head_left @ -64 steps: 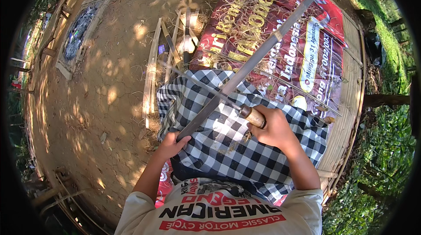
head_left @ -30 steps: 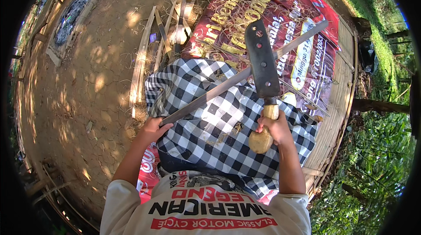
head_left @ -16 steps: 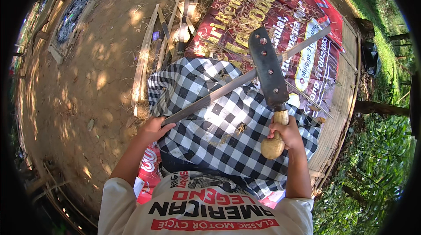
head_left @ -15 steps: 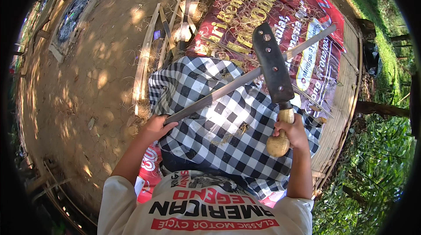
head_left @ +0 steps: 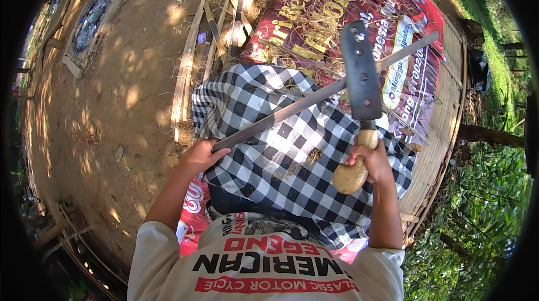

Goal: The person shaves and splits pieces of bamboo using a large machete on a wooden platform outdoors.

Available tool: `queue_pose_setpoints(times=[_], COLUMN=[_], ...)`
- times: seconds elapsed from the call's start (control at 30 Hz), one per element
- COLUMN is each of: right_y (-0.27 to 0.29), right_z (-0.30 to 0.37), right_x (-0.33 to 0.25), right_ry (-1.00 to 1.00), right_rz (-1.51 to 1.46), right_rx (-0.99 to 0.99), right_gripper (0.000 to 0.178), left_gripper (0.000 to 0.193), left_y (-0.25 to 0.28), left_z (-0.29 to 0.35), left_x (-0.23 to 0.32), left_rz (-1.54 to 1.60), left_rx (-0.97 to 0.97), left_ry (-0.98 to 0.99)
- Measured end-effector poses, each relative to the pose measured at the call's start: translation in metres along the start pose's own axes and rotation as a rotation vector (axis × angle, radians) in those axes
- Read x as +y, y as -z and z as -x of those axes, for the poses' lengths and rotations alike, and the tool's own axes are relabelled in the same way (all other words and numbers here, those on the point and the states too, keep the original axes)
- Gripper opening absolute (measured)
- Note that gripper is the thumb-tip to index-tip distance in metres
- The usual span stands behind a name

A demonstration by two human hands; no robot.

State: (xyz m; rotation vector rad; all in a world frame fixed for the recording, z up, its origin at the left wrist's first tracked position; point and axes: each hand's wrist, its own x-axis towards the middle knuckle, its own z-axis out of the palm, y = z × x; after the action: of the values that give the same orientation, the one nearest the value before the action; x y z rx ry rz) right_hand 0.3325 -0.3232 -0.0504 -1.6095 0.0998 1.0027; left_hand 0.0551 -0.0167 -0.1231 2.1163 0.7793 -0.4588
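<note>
My left hand (head_left: 200,155) is closed around the near end of a long, flat strip of wood or bamboo (head_left: 289,111). From there the strip slants up to the right over a black-and-white checked cloth (head_left: 297,146) on my lap. In my right hand (head_left: 373,162) is the pale, bulbous wooden handle of a cleaver-like knife (head_left: 363,79). Its broad dark blade has a row of holes and points away from me. The blade crosses the strip and hides a short part of it; contact between them is unclear.
Curly shavings (head_left: 323,17) litter a dark red banner (head_left: 264,31) beyond the cloth. Several cut strips (head_left: 188,71) lie on the dirt ground (head_left: 112,132) at left. A slatted bamboo edge (head_left: 435,160) runs along the right, with greenery outside it. An ash-filled pit (head_left: 98,14) is far left.
The knife has shifted a little to the right along the strip and stands more upright. My left hand keeps its hold near the same place.
</note>
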Motion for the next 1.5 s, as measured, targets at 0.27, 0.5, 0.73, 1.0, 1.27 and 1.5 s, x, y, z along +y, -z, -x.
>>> queue_pose_setpoints(times=[0.27,0.5,0.73,1.0,1.27,1.5], right_y=[0.011,0.009,-0.012,-0.002,-0.005,0.0], right_z=[-0.003,-0.003,-0.001,0.003,0.006,0.013], right_x=[-0.007,0.004,0.029,-0.011,0.014,0.021], right_ry=[0.062,-0.043,-0.032,0.042,-0.106,-0.207], right_rz=[-0.068,0.08,0.07,-0.082,-0.084,-0.249], right_rx=[0.016,-0.105,-0.085,0.02,-0.167,-0.245], right_gripper=[0.017,0.018,0.02,0.022,0.022,0.028], left_gripper=[0.044,0.041,0.043,0.046,0.043,0.042], left_y=[-0.007,0.01,0.009,0.0,0.001,0.0], left_z=[-0.002,0.001,-0.003,0.001,-0.008,-0.006], left_x=[-0.014,-0.006,0.006,0.004,-0.013,-0.017], left_rz=[-0.056,-0.103,-0.077,-0.084,-0.009,-0.082], left_rx=[0.111,0.035,0.044,0.114,0.051,0.102], left_ry=[-0.169,-0.122,-0.115,-0.076,-0.17,-0.167])
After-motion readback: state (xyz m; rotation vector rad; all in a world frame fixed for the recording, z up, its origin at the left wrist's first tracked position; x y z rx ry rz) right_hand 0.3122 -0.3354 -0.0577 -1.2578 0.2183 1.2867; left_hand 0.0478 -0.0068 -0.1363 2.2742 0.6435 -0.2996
